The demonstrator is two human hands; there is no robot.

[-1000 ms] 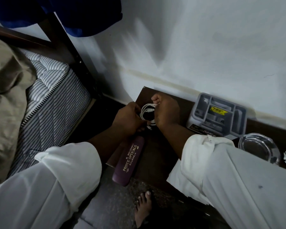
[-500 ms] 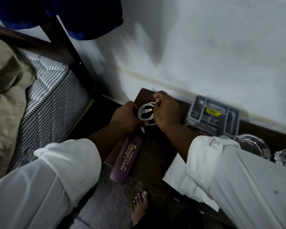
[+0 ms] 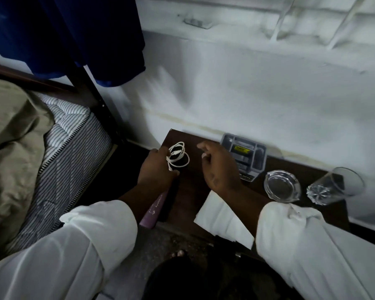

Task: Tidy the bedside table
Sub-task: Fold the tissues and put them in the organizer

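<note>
A coiled white cable (image 3: 178, 155) rests near the far left corner of the dark wooden bedside table (image 3: 188, 191). My left hand (image 3: 158, 169) pinches the coil at its left side. My right hand (image 3: 219, 167) hovers to the right of the coil, fingers apart, holding nothing. A purple spectacle case (image 3: 153, 210) lies along the table's left edge, partly hidden under my left wrist. A white sheet of paper (image 3: 221, 217) lies at the front edge beneath my right forearm.
A grey plastic organiser tray (image 3: 245, 155) stands against the wall. To its right are a glass ashtray (image 3: 283, 185) and a drinking glass (image 3: 336, 187) lying on its side. The bed with striped mattress (image 3: 69, 156) is on the left. My foot (image 3: 178, 254) is below.
My right hand has let go of the cable and pulled away to the right. The left hand still holds the coil, now low at the table's left corner.
</note>
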